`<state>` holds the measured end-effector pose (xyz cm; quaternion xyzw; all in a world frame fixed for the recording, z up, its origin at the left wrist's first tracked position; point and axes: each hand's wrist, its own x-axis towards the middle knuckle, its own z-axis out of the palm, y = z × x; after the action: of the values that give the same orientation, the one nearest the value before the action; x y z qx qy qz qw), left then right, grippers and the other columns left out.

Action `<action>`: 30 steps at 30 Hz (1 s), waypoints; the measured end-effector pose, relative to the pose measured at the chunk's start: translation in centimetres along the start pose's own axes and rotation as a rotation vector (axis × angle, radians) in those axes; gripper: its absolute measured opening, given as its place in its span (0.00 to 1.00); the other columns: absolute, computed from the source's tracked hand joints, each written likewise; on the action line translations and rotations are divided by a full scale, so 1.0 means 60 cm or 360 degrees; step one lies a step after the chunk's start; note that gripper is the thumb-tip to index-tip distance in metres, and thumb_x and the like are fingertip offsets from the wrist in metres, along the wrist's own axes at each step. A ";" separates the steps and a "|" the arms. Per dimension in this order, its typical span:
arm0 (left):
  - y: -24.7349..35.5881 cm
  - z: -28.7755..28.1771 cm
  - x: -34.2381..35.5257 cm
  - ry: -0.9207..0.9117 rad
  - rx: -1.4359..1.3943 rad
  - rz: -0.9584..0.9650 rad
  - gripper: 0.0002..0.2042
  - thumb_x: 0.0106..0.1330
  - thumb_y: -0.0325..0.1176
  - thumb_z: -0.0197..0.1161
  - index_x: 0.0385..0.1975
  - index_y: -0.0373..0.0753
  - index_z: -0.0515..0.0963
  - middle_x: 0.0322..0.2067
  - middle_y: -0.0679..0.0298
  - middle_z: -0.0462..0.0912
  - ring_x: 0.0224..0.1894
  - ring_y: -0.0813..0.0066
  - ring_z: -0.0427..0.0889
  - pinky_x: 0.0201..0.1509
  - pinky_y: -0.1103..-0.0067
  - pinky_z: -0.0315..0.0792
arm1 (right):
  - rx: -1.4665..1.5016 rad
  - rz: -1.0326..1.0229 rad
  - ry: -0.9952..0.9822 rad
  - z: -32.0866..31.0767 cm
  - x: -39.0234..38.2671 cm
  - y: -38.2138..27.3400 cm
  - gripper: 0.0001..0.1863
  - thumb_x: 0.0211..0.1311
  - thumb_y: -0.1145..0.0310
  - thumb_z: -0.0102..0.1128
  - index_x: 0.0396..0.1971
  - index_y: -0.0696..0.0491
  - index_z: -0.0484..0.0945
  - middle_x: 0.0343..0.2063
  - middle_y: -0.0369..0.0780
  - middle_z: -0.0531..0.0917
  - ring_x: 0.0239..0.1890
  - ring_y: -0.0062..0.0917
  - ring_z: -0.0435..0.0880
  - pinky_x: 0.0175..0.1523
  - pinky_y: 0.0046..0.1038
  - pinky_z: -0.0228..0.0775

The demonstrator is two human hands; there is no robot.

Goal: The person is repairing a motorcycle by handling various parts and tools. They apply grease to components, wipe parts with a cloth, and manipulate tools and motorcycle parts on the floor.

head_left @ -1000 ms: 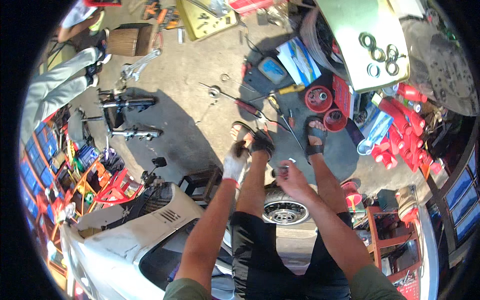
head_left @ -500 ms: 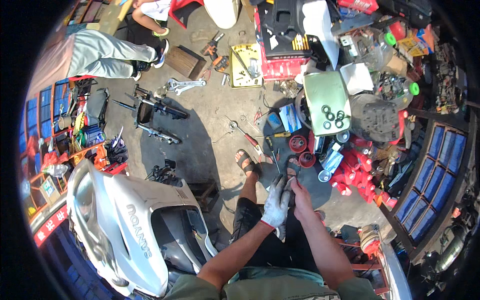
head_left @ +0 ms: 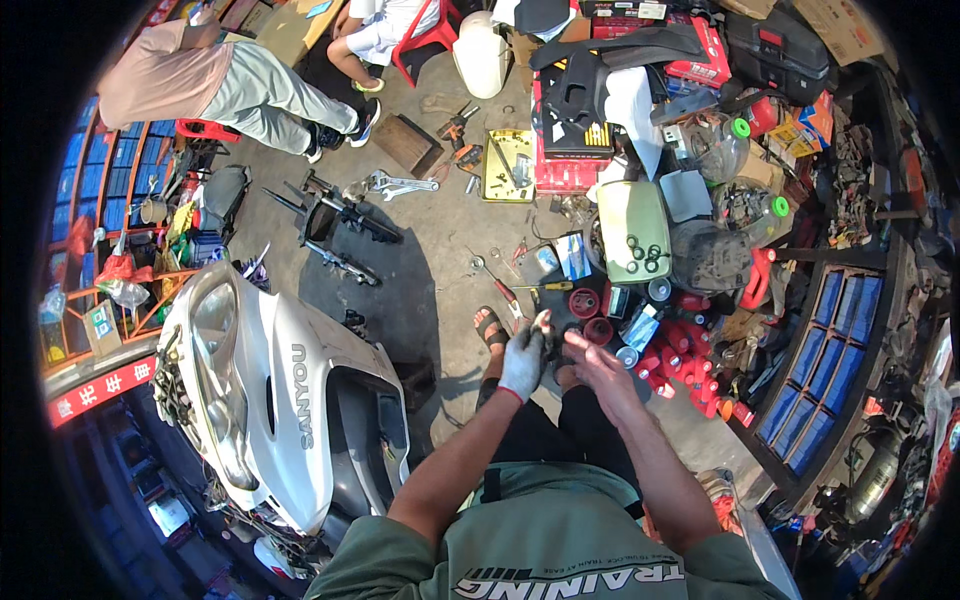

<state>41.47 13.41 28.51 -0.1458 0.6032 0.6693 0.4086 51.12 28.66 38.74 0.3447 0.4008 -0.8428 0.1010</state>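
Note:
My left hand [head_left: 523,364], in a white and grey glove, is closed around something I cannot make out. A small pale tip shows above its fingers. Just beside it on the right, my bare right hand [head_left: 600,372] has its fingers stretched out and apart, with nothing visible in them. Both hands are above my knees. On the floor beyond them lie a red-handled tool [head_left: 506,293] with a thin shaft and a yellow-handled screwdriver [head_left: 553,286]. Two red round containers [head_left: 584,303] stand close by.
At left stands a white scooter body [head_left: 270,400]; behind it, a front fork [head_left: 330,225] lies near wrenches [head_left: 403,185] and a drill [head_left: 460,140]. Black rings [head_left: 651,265] rest on a pale green panel [head_left: 622,210]. Several red bottles [head_left: 680,355] crowd the right. A person [head_left: 255,85] stands far left.
My hands have parted, and the right one has opened its fingers. The thin shaft seen beyond them before no longer shows there. The whole view has shifted with my head.

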 end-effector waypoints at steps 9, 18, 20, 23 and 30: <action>0.104 -0.004 -0.069 -0.0226 -0.0631 -0.0156 0.15 0.78 0.31 0.46 0.57 0.35 0.72 0.48 0.52 0.82 0.46 0.57 0.84 0.49 0.64 0.82 | -0.0436 -0.0497 -0.0006 0.017 -0.001 -0.025 0.26 0.76 0.68 0.51 0.70 0.60 0.63 0.68 0.45 0.69 0.71 0.27 0.66 0.73 0.28 0.54; 0.157 -0.003 -0.135 -0.0685 -0.1159 -0.0385 0.16 0.77 0.42 0.49 0.56 0.43 0.75 0.48 0.64 0.82 0.50 0.70 0.81 0.52 0.72 0.77 | -0.1697 -0.1179 0.0413 0.050 0.007 -0.040 0.37 0.60 0.71 0.68 0.68 0.59 0.62 0.66 0.55 0.68 0.69 0.46 0.67 0.72 0.37 0.59; 0.132 -0.007 -0.127 -0.0809 -0.1216 -0.0247 0.17 0.77 0.44 0.49 0.57 0.43 0.74 0.48 0.66 0.81 0.49 0.71 0.81 0.51 0.74 0.76 | -0.1976 -0.1164 0.0475 0.069 0.015 -0.041 0.46 0.55 0.68 0.72 0.71 0.60 0.55 0.69 0.58 0.61 0.70 0.53 0.63 0.73 0.43 0.57; 0.070 0.021 -0.113 -0.0291 -0.0627 0.0166 0.17 0.76 0.36 0.51 0.59 0.35 0.72 0.51 0.58 0.81 0.52 0.66 0.79 0.55 0.71 0.74 | -0.2258 -0.0907 0.0411 0.107 0.025 -0.033 0.52 0.51 0.73 0.67 0.75 0.59 0.46 0.72 0.61 0.49 0.71 0.57 0.56 0.74 0.48 0.50; 0.060 0.028 -0.096 -0.0128 -0.0403 0.0214 0.17 0.73 0.30 0.56 0.58 0.32 0.74 0.51 0.57 0.82 0.50 0.69 0.80 0.53 0.76 0.75 | -0.2252 -0.0852 0.0052 0.138 0.007 -0.035 0.53 0.50 0.78 0.62 0.75 0.57 0.42 0.74 0.58 0.45 0.76 0.55 0.48 0.77 0.52 0.42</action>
<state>42.95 13.01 35.36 -0.1285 0.5056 0.7712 0.3649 45.75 23.90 43.39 0.1011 0.9177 -0.3749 0.0841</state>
